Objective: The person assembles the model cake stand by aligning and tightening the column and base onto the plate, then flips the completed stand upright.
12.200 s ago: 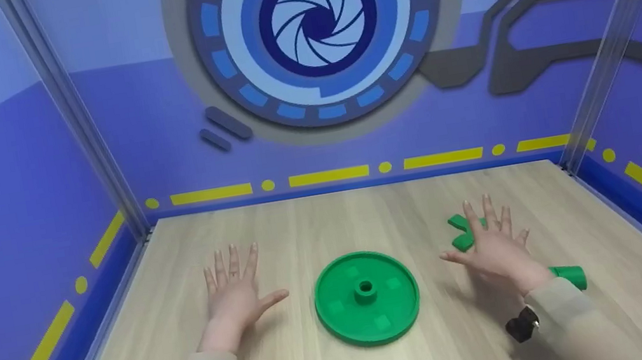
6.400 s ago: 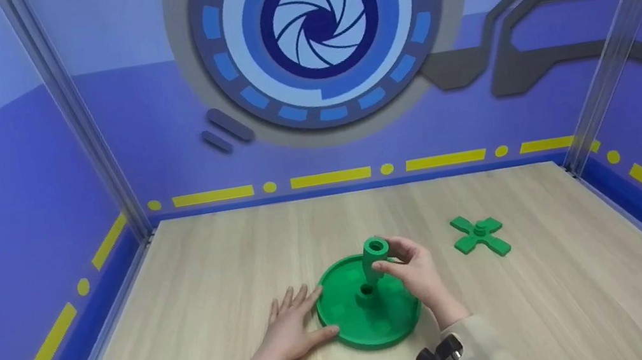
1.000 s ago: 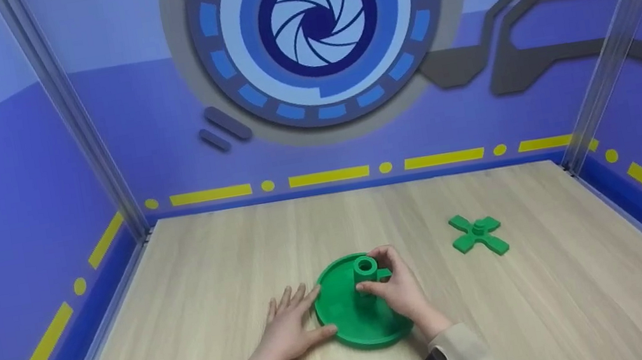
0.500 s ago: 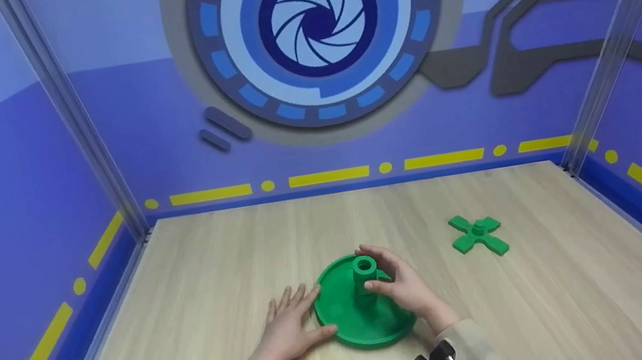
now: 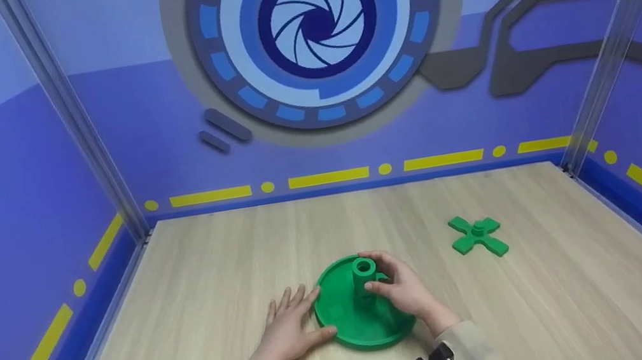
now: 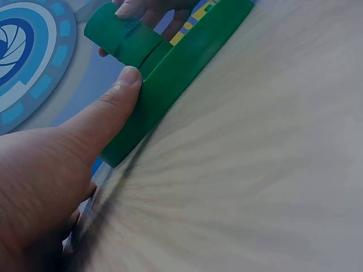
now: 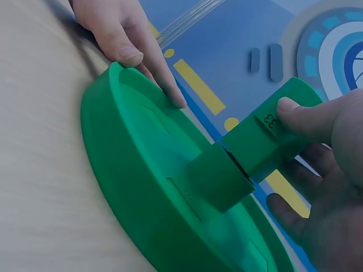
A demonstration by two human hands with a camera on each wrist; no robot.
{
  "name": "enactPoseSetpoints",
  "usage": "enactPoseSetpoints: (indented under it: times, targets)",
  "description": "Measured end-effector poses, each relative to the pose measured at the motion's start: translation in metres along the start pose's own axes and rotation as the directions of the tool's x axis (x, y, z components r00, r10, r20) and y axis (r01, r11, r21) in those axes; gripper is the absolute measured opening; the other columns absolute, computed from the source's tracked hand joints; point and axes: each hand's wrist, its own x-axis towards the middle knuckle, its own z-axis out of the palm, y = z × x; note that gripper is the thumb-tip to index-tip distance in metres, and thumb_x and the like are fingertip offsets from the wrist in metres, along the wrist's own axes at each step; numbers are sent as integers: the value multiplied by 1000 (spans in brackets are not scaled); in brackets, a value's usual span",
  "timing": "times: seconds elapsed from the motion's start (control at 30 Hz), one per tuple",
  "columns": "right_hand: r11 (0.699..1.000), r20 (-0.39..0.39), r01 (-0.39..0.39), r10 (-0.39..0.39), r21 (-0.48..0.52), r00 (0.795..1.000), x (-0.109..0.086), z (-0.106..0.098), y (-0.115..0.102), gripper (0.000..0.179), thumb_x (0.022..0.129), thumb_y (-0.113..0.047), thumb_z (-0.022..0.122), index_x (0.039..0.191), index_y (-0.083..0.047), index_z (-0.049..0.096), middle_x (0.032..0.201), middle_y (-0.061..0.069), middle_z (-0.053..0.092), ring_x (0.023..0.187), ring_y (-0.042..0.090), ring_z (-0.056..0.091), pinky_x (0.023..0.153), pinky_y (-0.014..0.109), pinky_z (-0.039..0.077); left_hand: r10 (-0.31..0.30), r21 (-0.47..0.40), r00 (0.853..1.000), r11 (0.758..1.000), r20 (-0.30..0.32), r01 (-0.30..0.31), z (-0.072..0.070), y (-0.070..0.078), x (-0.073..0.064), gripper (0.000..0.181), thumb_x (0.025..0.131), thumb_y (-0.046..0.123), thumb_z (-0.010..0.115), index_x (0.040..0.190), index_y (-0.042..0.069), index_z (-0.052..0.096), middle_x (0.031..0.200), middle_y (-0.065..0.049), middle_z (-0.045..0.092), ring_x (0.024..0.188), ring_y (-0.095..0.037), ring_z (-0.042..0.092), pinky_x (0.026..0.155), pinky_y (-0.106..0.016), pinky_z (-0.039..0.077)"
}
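Note:
A round green dish-shaped base (image 5: 345, 331) lies flat on the table, with a short hollow hub (image 7: 218, 178) at its centre. On that hub stands a green tube (image 5: 364, 275), upright and open at the top. A thin dark gap shows between tube and hub in the right wrist view, so how deep it sits cannot be told. My right hand (image 5: 406, 292) holds the tube, thumb on the near side and fingers behind. My left hand (image 5: 293, 332) rests with straight fingers and thumb against the base's left rim.
A green four-armed cross piece (image 5: 478, 235) with a round stud lies on the wooden table (image 5: 228, 246), right of the base. Blue printed panels (image 5: 330, 159) stand behind and at both sides, with metal posts (image 5: 81, 128) at the corners.
The tube has gone from lying at the right, to being held above the base, to standing on its hub. My right hand's fingers have shifted on it; the left hand stays still lately.

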Motion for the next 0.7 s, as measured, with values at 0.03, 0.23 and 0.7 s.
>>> enactPoseSetpoints:
  times: [0.03,0.23,0.7]
  targets:
    - [1000,-15,-6,6,-4,1000,0,1,0,52,96,-7,70,145,-2,52,145,22,59,140,42,51,116,61,44,-1,0,1000,1000,1,1,0,0,0,93,85,67,71,160,21,39,168,-18,30,159,-46,14,128,-68,1]
    - [1000,-111,-17,14,-24,994,0,5,-2,51,90,-5,78,136,-5,58,130,17,66,127,36,60,106,54,51,-10,-5,1000,1000,6,10,1,1,1,93,85,68,70,160,22,39,169,-18,30,160,-45,13,129,-67,1]
    - [993,-269,-51,21,-107,963,0,20,1,58,79,-13,89,123,-8,52,117,13,64,114,27,59,92,42,51,10,2,1000,1000,-2,-10,1,0,0,93,86,67,70,160,20,39,168,-20,31,158,-48,14,128,-70,2]
